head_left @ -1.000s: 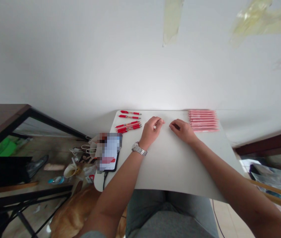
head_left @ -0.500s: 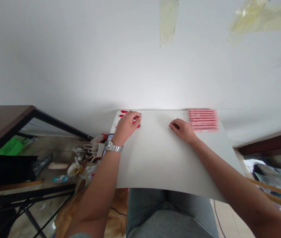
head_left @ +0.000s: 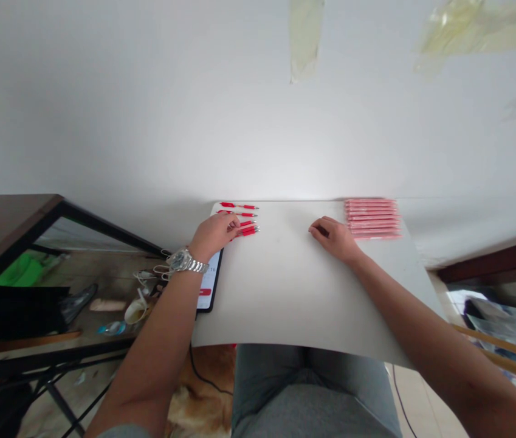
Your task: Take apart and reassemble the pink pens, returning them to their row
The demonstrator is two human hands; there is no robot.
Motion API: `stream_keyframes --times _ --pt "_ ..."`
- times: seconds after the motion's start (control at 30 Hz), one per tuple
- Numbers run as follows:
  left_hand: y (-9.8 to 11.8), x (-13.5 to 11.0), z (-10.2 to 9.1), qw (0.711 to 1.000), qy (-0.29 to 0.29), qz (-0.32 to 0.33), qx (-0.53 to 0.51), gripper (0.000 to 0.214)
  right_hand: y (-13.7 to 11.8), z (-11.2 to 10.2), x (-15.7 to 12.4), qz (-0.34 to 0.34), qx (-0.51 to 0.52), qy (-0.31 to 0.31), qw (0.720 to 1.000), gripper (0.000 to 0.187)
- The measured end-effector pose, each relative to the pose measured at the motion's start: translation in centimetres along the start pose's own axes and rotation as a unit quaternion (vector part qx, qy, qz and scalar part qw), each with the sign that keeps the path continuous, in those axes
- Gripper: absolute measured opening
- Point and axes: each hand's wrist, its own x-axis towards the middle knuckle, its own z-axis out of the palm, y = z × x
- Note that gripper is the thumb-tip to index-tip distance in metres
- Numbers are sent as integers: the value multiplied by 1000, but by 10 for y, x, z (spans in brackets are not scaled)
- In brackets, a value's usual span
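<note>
My left hand [head_left: 214, 235], a metal watch on its wrist, is over the left end of the table among several red click pens. Its thumb and fingers are closed at a red pen [head_left: 247, 224], whose tip sticks out to the right; the pen's other end is hidden by the hand. Just below that pen lie more red pens [head_left: 249, 231], close together. Two further red pens [head_left: 242, 205] lie apart nearer the wall. My right hand [head_left: 333, 236] rests on the table with curled fingers and nothing visible in them, left of a stack of pink-wrapped pens [head_left: 373, 219].
A phone [head_left: 209, 283] with a lit screen lies at the table's left edge, partly under my left wrist. The white table [head_left: 285, 292] meets the wall at its far edge. Left of it stands a dark-framed shelf [head_left: 11, 228]; a tan furry animal [head_left: 207, 389] is below.
My left hand has moved left along the pens, uncovering their right ends. The phone now shows more. My right hand has stayed in place.
</note>
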Motion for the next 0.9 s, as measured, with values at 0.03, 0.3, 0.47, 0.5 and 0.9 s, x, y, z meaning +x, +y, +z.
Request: stream_keyframes --times 0.03,0.3,0.47,0.5,0.9 --pt "-1 1 1 1000 1 -1 10 5 0 0 0 0 -1 -1 1000 24" --pt "-4 16 -2 996 -21 18 81 14 -1 0 0 -5 -3 3 1000 23" --pt "-4 22 -4 996 -26 27 81 22 0 0 -1 -4 0 0 1000 23" --pt "-4 23 -4 996 -28 25 77 23 0 0 -1 -4 0 0 1000 23" --pt "-4 27 -4 1000 -29 -5 -11 22 0 0 -1 -2 6 0 1000 22"
